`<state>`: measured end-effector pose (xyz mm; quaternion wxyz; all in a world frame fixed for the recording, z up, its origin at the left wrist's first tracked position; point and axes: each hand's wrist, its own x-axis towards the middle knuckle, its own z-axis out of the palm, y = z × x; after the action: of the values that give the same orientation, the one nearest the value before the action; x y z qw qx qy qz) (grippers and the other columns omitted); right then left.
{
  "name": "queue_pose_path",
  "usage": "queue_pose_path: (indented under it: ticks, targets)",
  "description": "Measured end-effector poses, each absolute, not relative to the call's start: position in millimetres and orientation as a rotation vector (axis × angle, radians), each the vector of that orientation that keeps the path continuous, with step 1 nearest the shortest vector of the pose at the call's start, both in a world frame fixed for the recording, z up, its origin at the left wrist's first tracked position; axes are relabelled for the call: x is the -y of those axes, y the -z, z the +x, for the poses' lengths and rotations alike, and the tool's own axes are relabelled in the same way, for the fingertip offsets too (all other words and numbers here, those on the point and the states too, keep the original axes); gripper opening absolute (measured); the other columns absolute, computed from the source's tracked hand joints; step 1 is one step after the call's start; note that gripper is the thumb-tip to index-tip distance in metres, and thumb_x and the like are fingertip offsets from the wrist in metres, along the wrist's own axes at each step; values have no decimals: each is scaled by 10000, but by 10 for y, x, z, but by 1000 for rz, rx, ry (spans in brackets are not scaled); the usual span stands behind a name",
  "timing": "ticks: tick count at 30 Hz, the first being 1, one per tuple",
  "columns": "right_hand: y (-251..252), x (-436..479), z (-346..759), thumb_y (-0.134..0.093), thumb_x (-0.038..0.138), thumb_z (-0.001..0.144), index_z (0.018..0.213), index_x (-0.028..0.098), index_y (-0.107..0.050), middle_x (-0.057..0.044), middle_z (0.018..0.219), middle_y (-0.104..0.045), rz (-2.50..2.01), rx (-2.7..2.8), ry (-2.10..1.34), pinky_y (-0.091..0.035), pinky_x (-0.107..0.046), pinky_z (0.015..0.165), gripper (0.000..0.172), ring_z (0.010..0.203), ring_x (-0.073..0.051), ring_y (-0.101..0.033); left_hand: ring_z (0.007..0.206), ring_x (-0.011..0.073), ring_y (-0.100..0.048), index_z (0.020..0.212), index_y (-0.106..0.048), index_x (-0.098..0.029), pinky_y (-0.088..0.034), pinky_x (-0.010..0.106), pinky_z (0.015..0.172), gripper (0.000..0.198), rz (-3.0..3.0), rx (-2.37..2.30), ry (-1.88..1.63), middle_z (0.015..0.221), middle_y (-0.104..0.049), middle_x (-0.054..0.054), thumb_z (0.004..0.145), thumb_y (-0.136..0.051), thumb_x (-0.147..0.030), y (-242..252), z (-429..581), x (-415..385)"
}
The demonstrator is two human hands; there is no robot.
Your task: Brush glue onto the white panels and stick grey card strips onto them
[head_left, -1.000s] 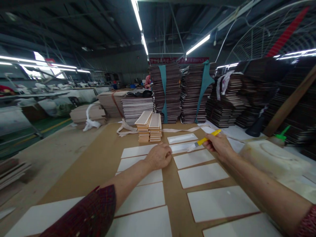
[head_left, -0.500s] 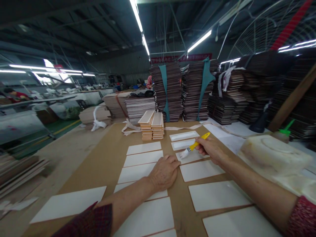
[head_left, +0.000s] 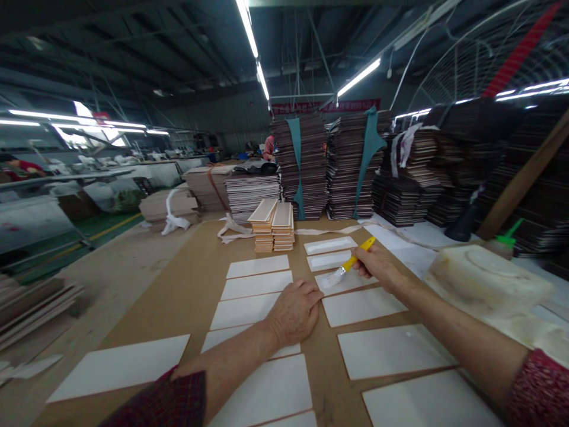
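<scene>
My right hand (head_left: 373,264) is closed round a yellow-handled paintbrush (head_left: 364,244). The brush's whitened bristles rest on a white rectangular panel (head_left: 355,283), and a wet white smear lies under them. My left hand (head_left: 297,308) lies palm down, its fingertips at the left edge of that same panel, holding nothing. Two panels beyond it, the farther one (head_left: 329,245) and the nearer one (head_left: 328,261), carry a white coating. Closer to me in that row is another white panel (head_left: 362,305). Beneath my left wrist and forearm runs a second row of white panels (head_left: 258,284).
Brown board (head_left: 178,267) covers the tabletop. Two small stacks of panels (head_left: 283,222) stand ahead, before tall stacks of dark sheets (head_left: 306,166). At right are a whitish plastic container (head_left: 489,276) and a green-capped bottle (head_left: 504,243). A lone panel (head_left: 120,365) lies at left.
The brush has shifted slightly along the panel, and the white smear beneath its bristles looks larger. My left hand stays at the panel's edge. The whole view has turned slightly.
</scene>
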<state>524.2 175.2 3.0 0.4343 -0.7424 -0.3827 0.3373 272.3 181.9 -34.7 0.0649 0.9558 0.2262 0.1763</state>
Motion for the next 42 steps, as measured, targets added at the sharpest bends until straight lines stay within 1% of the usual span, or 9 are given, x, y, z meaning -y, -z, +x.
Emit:
queue_pose_path:
  ticks: [8, 18, 23, 26, 30, 34, 37, 42]
  targets:
    - [-45, -1680, 5695, -609, 391, 1006, 948, 128, -631, 12, 781, -612, -1999, 982, -659, -509, -218, 535, 270, 578, -92, -567, 1016, 257, -513, 1124, -668, -173, -461, 415, 943, 264, 2872, -667, -541, 1075, -644, 80, 950, -472, -147, 341, 2728, -1828]
    - [-156, -1589, 6132, -621, 389, 998, 939, 132, -643, -3, 822, -634, -2165, 963, -442, -543, -256, 610, 264, 647, -114, -603, 995, 257, -507, 1105, -670, -172, -465, 421, 938, 261, 2858, -668, -539, 1053, -638, 83, 931, -483, -121, 309, 2720, -1817]
    - [-166, -1596, 6256, -631, 382, 992, 988, 135, -649, -22, 895, -652, -2161, 958, -390, -566, -294, 677, 248, 726, -137, -634, 997, 256, -513, 1100, -671, -176, -462, 420, 948, 263, 2853, -665, -549, 1061, -640, 83, 940, -468, -126, 302, 2721, -1818]
    - [-155, -1604, 6292, -633, 386, 991, 1002, 136, -650, -28, 915, -659, -2121, 942, -379, -570, -299, 690, 250, 742, -141, -642, 992, 256, -517, 1097, -672, -178, -465, 419, 941, 264, 2855, -662, -553, 1052, -643, 84, 943, -463, -129, 301, 2720, -1814]
    - [-168, -1576, 6288, -633, 391, 991, 949, 131, -649, -11, 846, -652, -2086, 907, -389, -562, -280, 655, 263, 685, -128, -630, 1000, 256, -519, 1098, -671, -177, -460, 417, 941, 261, 2860, -658, -556, 1053, -646, 84, 950, -460, -135, 317, 2717, -1814]
    - [-273, -1472, 6184, -620, 394, 999, 919, 127, -640, 7, 782, -628, -2019, 859, -401, -535, -245, 585, 279, 609, -106, -594, 1017, 251, -530, 1094, -671, -168, -461, 413, 951, 254, 2861, -650, -553, 1062, -646, 90, 966, -452, -151, 310, 2722, -1850]
    - [-389, -1338, 6033, -599, 396, 1012, 922, 123, -633, 15, 757, -616, -1921, 816, -431, -501, -211, 521, 290, 555, -88, -562, 1005, 244, -553, 1057, -671, -169, -475, 407, 946, 236, 2860, -626, -523, 1032, -646, 89, 976, -449, -182, 226, 2723, -1854]
    - [-466, -1044, 5699, -575, 350, 1030, 873, 118, -618, 26, 713, -601, -1790, 781, -626, -438, -172, 450, 284, 501, -68, -525, 997, 232, -574, 1011, -664, -190, -479, 388, 945, 195, 2876, -526, -407, 1034, -636, 76, 964, -476, -211, 34, 2640, -1568]
